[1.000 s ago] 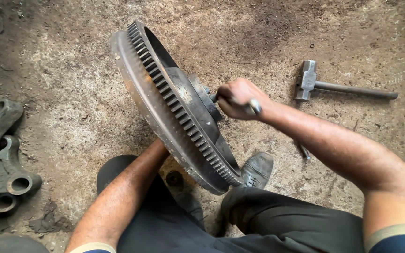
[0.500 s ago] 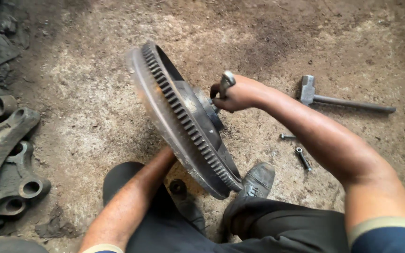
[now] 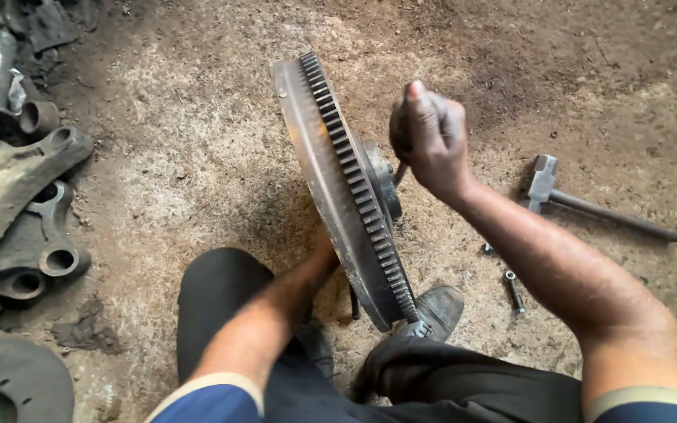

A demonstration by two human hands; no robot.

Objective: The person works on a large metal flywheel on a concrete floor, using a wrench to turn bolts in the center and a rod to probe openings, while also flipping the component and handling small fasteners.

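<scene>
A toothed flywheel [image 3: 338,196] is stood on edge at the centre of the frame, tilted, its lower rim by a shoe [image 3: 432,312]. The right hand [image 3: 429,137] is clenched around a slim tool handle [image 3: 400,174] beside the hub. The left hand [image 3: 324,244] is mostly hidden behind the wheel (finger state cannot be told). A hammer [image 3: 589,204] is seen at right, cast metal parts [image 3: 17,204] at left.

We're down on the ground in a rough mechanic's workshop: a bare, oil-stained dirt floor [image 3: 197,157] all around. A big toothed flywheel [image 3: 346,196] stands on edge in the middle. Right of the flywheel lies a hammer [image 3: 589,205], with a small socket [image 3: 514,290] nearer. Well left of it, a pile of greasy cast metal parts [image 3: 17,204].
</scene>
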